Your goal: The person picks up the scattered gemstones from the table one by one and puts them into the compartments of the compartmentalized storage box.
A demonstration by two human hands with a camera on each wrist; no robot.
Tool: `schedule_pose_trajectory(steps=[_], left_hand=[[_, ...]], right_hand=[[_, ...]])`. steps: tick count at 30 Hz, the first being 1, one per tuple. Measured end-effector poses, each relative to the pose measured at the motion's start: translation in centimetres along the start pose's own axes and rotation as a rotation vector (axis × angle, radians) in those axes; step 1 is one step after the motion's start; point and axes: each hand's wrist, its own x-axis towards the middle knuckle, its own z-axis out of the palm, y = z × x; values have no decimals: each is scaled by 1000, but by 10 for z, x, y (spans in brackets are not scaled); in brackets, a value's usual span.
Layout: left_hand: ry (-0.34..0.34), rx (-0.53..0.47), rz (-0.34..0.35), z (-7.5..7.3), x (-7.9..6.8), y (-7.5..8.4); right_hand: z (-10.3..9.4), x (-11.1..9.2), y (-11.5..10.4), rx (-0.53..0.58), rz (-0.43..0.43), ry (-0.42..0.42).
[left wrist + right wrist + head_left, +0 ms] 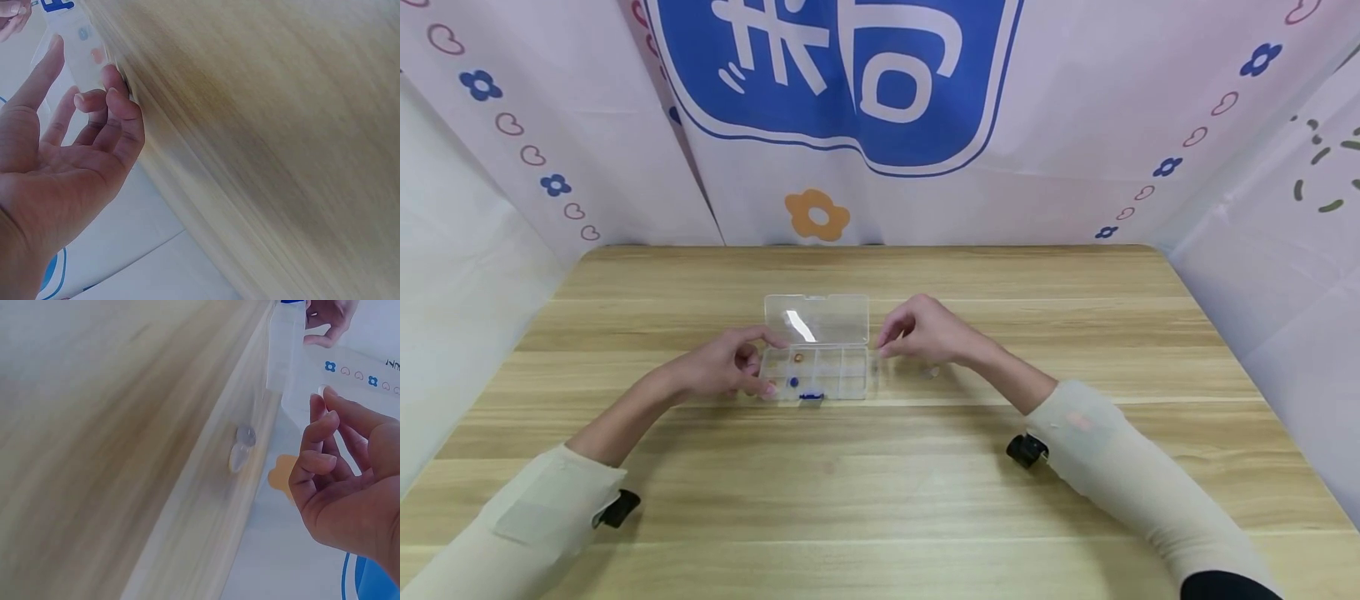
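Observation:
A clear plastic compartment box point(853, 387) lies on the wooden table with its lid point(844, 320) raised at the back. Small orange pieces and a blue bead point(793, 382) sit in its left compartments; a blue latch point(811, 396) is on the front edge. My left hand point(728, 364) holds the box's left end, thumb at the front corner and index finger at the back. Just right of the box, my right hand point(925, 330) pinches a small clear piece point(322, 390) between thumb and index finger. Two clear, rounded pieces point(238, 456) lie on the table below that hand.
The wooden table point(880, 492) extends around the box. A white cloth backdrop point(1060, 167) with blue and orange prints stands along its back edge, and white cloth hangs at both sides. Black wrist mounts point(1027, 451) stick out from both sleeves.

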Motion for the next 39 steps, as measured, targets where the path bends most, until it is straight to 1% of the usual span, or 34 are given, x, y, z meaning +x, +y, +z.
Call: schedule_pose_trajectory(steps=[5, 13, 21, 28, 34, 39], left_hand=[[0, 0, 0, 0, 0, 0], [3, 1, -9, 1, 0, 0], [-2, -5, -11, 1, -1, 0], [7, -6, -15, 1, 0, -1], [9, -3, 0, 1, 0, -1], [6, -5, 4, 0, 0, -1]], right_hand=[[5, 4, -6, 27, 6, -8], [15, 11, -8, 32, -15, -28], [26, 18, -16, -42, -72, -31], [33, 25, -20, -59, -39, -34], [38, 29, -23, -56, -8, -48], [40, 31, -25, -67, -7, -54]])
